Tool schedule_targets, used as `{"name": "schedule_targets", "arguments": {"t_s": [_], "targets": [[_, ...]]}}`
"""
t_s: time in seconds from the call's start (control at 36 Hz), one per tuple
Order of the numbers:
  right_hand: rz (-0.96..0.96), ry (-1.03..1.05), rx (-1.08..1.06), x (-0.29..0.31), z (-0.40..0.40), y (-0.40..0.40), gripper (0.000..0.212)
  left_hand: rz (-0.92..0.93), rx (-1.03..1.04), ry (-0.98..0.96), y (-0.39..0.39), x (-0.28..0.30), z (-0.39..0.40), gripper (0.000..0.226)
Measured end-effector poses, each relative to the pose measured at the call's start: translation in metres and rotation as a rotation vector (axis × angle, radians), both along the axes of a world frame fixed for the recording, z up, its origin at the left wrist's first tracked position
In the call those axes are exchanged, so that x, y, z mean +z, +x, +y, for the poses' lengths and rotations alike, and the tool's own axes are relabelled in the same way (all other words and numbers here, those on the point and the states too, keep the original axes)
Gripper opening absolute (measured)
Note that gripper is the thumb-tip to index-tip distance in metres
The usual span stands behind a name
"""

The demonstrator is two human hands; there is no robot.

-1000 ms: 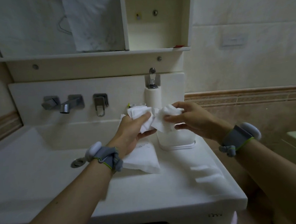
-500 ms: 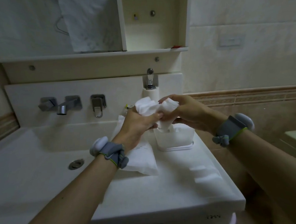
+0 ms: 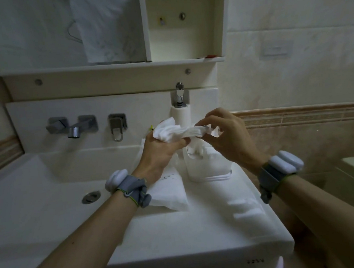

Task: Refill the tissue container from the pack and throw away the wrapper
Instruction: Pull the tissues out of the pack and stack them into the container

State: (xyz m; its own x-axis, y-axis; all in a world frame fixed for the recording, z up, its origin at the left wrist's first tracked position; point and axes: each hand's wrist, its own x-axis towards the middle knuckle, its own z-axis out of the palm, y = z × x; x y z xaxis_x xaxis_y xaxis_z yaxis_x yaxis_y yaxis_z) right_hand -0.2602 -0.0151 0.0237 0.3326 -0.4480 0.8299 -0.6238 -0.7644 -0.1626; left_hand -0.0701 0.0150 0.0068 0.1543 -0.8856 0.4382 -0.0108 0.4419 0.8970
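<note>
Near the desk [image 3: 179, 234] edge lies the pack [image 3: 167, 191]; above the tissue container [image 3: 207, 165], the left hand [image 3: 162, 149] grips and the right hand [image 3: 224, 134] apparently pinches the tissue wad [image 3: 178, 131], soft, light, tearable, best held at both ends.

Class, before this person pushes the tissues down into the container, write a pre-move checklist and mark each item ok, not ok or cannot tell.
1. Left hand has a grip on the tissues: ok.
2. Right hand pinches the other end: ok.
3. Container stands upright on the counter: ok.
4. Tissues are above the container: ok.
5. Room left inside the container: cannot tell.
6. Pack fully emptied: cannot tell.
</note>
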Motion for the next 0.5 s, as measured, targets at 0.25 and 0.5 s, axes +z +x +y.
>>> {"name": "schedule_targets", "arguments": {"t_s": [0.25,0.5], "targets": [[0.038,-0.174,0.021,-0.006,0.0,-0.006,0.014,-0.089,-0.127,-0.012,0.003,0.001,0.009,0.026],[0.246,-0.203,-0.016,-0.007,0.004,-0.004,0.013,0.119,-0.19,0.101,-0.008,0.01,0.01,0.022]]}}
